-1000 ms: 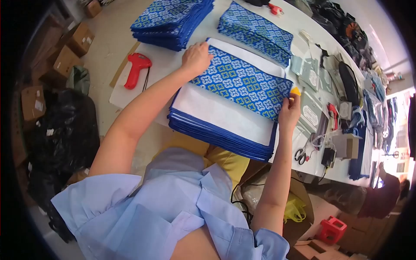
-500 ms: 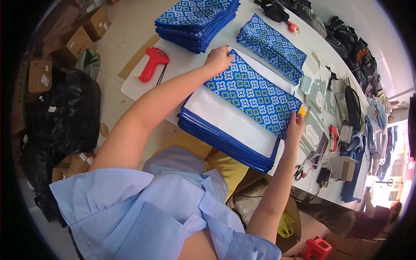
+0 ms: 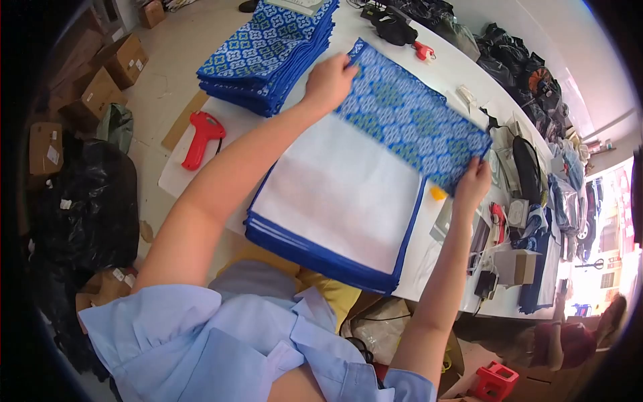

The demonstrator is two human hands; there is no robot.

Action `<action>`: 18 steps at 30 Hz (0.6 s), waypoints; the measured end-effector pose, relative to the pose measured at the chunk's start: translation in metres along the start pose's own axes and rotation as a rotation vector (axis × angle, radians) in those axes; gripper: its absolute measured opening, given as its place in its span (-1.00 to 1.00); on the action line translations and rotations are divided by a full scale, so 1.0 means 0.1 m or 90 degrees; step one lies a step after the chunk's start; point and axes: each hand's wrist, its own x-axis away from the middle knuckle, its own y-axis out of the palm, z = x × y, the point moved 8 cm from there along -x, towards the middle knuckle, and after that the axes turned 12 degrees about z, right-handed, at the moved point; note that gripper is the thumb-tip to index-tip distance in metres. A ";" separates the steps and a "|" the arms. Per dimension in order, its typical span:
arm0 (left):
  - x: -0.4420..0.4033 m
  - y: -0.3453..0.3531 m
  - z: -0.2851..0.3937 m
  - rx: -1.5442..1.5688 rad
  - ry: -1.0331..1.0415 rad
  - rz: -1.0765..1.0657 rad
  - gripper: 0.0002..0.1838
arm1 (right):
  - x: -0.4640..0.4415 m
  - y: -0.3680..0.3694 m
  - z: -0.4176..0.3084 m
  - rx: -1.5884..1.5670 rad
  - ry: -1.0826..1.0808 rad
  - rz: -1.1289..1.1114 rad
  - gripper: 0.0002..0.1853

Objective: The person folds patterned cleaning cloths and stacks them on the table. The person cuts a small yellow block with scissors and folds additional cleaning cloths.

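My left hand (image 3: 330, 84) pinches the left corner of a blue patterned cloth (image 3: 408, 114) with white and green motifs. At the opposite end, my right hand (image 3: 474, 181) grips the same cloth by its near right corner. The cloth is stretched between both hands and slightly blurred, over the far side of a stack of white-faced, blue-edged cloths (image 3: 341, 201). A small yellow piece (image 3: 437, 193) lies just right of that stack, below my right hand. Beyond my left hand stands a pile of folded patterned cloths (image 3: 261, 57) with a grey card on top.
A red glue gun (image 3: 201, 141) lies on the white table (image 3: 231, 124) at the left. Black bags (image 3: 516, 67) line the far wall. A cardboard box (image 3: 516, 266) and a red tool (image 3: 497, 222) are at the right. Cartons and a black bag (image 3: 94, 208) stand on the floor at left.
Both hands have moved the patterned cloth up and away across the stack, baring more of its white top. The view has shifted, and the yellow piece now lies apart from my right hand.
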 end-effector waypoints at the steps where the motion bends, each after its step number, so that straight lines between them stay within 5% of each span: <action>1: -0.24 0.16 0.02 -0.017 -0.012 0.032 -0.75 | -0.23 0.18 0.02 -0.006 -0.010 0.013 -0.75; 7: -0.91 0.80 -0.24 -0.165 -0.061 0.060 -0.80 | -0.88 1.38 0.24 0.151 -0.001 -0.019 -0.73; 10: -0.86 1.11 -0.62 -0.365 -0.036 0.001 -0.82 | -0.61 1.81 0.45 0.246 0.079 -0.164 -0.67; 12: -0.79 1.19 -0.65 -0.433 0.018 0.006 -0.80 | -0.49 1.83 0.52 0.278 0.131 -0.138 -0.62; 15: -0.81 1.10 -0.48 -0.526 0.137 0.111 -0.80 | -0.51 1.54 0.43 0.175 0.030 0.053 -0.62; 18: -0.65 0.89 -0.02 -0.518 0.196 0.163 -0.77 | -0.54 1.15 0.57 0.049 -0.104 -0.161 -0.66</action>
